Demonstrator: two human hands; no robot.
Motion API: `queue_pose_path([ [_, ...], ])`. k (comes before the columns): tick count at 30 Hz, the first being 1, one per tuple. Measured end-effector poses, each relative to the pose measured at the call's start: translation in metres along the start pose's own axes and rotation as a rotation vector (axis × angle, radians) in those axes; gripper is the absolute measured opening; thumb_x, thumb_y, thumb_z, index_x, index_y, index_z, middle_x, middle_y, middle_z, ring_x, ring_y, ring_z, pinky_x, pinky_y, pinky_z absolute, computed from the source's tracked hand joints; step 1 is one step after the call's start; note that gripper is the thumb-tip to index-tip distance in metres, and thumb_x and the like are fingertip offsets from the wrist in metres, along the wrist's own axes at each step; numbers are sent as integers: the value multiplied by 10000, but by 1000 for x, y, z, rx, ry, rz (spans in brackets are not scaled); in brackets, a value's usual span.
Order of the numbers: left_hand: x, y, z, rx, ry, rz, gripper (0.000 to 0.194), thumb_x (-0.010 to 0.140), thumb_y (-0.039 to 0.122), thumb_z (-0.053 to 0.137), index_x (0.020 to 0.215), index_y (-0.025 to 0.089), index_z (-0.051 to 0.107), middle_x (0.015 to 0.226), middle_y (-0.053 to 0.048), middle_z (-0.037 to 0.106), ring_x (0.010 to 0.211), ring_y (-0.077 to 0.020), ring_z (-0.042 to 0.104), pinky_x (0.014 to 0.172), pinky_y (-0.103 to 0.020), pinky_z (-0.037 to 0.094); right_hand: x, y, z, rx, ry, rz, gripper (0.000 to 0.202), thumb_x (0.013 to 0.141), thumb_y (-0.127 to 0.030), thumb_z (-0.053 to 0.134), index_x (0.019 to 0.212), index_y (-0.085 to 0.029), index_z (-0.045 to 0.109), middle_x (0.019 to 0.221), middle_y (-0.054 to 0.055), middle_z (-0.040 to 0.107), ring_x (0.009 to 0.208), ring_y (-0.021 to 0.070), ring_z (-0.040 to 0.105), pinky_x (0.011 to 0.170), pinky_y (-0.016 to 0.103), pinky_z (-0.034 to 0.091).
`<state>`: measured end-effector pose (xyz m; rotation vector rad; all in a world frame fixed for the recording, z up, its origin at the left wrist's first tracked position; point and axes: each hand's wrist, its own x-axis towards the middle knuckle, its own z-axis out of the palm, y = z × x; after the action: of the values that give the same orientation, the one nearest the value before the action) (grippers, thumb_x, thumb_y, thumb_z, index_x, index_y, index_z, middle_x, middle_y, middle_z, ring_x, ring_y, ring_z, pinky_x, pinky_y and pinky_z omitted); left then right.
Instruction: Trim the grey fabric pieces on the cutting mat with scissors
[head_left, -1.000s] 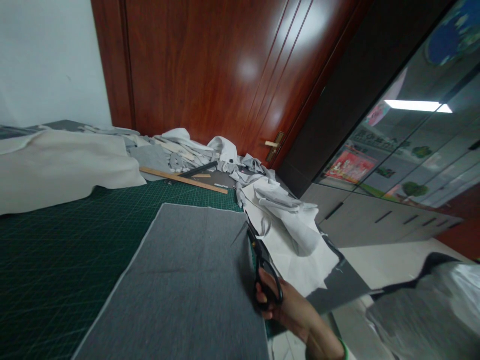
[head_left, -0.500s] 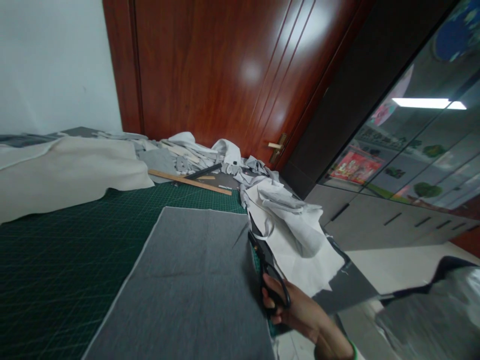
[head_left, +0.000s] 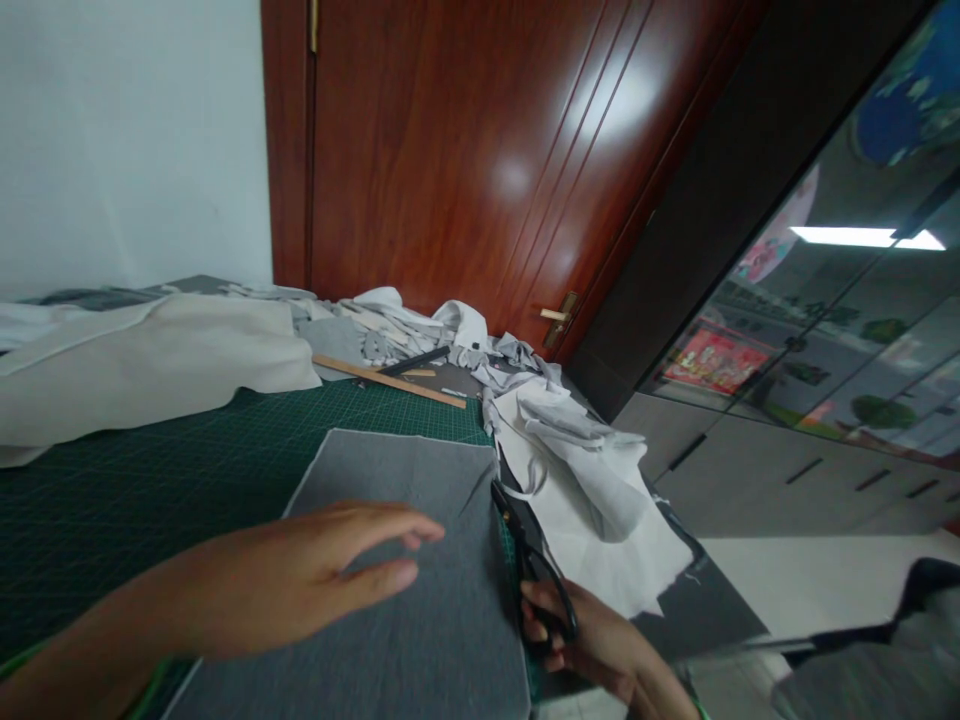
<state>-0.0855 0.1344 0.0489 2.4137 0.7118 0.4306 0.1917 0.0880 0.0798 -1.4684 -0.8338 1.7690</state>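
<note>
A grey piece of fabric (head_left: 420, 480) lies flat on a green gridded cutting mat (head_left: 225, 450). Over its left part reaches my left hand (head_left: 322, 570), fingers and thumb apart, holding nothing; whether it touches the cloth I cannot tell. At the fabric's right edge, my right hand (head_left: 592, 630) grips the handles of black scissors (head_left: 544, 570). Their blades point away from me along that edge, near its far right corner. A thin dark line marks the cloth close to the blade tips.
Cream fabric (head_left: 157, 360) lies at the left, a wooden ruler (head_left: 390, 380) behind the grey piece. White cloth pieces (head_left: 585, 480) cover the right table side. Scraps (head_left: 397, 320) are heaped against the wooden door (head_left: 435, 150). A cabinet (head_left: 765, 470) stands at right.
My left hand has come into view from the left, over the grey fabric. The scissors and my right hand stay at the right edge, nearly unmoved. The view has shifted slightly.
</note>
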Motion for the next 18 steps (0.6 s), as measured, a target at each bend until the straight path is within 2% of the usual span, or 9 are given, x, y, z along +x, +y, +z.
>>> queue_pose_path([
  [5, 100, -14, -44, 173, 140, -63, 414, 955, 427, 465, 1344, 300, 525, 1353, -35, 611, 1257, -244, 555, 1027, -379, 453, 1, -1, -3, -52, 7, 7, 644, 455, -632, 883, 731, -149, 559, 540, -71, 527, 456, 26, 347, 442, 173, 296],
  [8, 139, -18, -52, 229, 163, -108, 392, 975, 318, 397, 1332, 221, 525, 1387, -90, 585, 1291, -242, 529, 1088, -378, 397, 1, -3, -2, -51, 9, 11, 649, 439, -626, 889, 729, -151, 556, 540, -71, 522, 460, 26, 344, 442, 172, 279],
  [10, 152, -24, -47, 244, 153, -122, 394, 971, 273, 382, 1325, 173, 525, 1418, -129, 556, 1325, -251, 500, 1117, -385, 365, 1, -4, -2, -62, 10, 11, 644, 438, -629, 886, 719, -155, 553, 541, -70, 522, 463, 27, 338, 445, 174, 278],
  [13, 158, -37, -34, 280, 123, -132, 450, 964, 292, 406, 1395, 172, 457, 1517, -140, 456, 1410, -263, 402, 1157, -425, 307, -2, -5, -3, -111, 29, -11, 612, 455, -630, 873, 697, -161, 563, 538, -68, 522, 479, 41, 359, 458, 181, 303],
  [18, 152, -53, -19, 338, 98, -130, 593, 971, 431, 385, 1502, 171, 338, 1598, -139, 309, 1492, -266, 237, 1203, -473, 165, -5, -9, -12, -261, -19, -114, 418, 624, -531, 767, 586, -137, 634, 543, -9, 593, 501, 71, 438, 488, 205, 312],
])
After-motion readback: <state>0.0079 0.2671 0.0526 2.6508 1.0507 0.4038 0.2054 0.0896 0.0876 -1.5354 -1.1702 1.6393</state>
